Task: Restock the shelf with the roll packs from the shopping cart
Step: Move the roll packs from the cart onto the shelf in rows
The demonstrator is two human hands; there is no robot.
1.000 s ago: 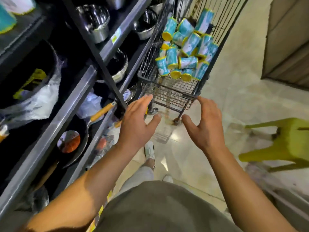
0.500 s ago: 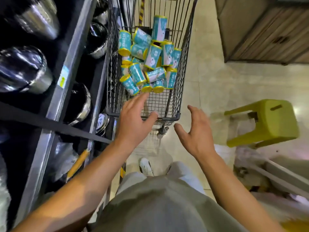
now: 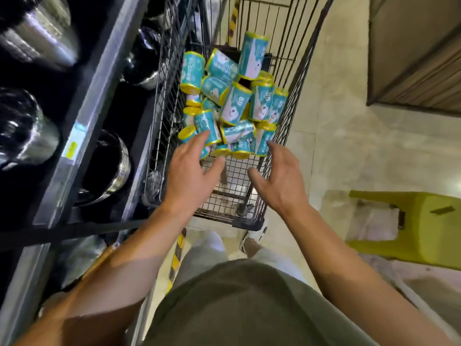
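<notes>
Both empty, spread-fingered: left hand (image 3: 190, 174) and right hand (image 3: 279, 178) reach over the shopping cart (image 3: 294, 78) toward roughly seventeen roll packs (image 3: 235, 103).

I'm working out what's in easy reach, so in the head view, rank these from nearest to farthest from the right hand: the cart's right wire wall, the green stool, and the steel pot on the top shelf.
From the right hand:
1. Cart's right wire wall, right beside the fingers.
2. Green stool, on the floor to the right.
3. Steel pot, far left, on the top shelf.
</notes>
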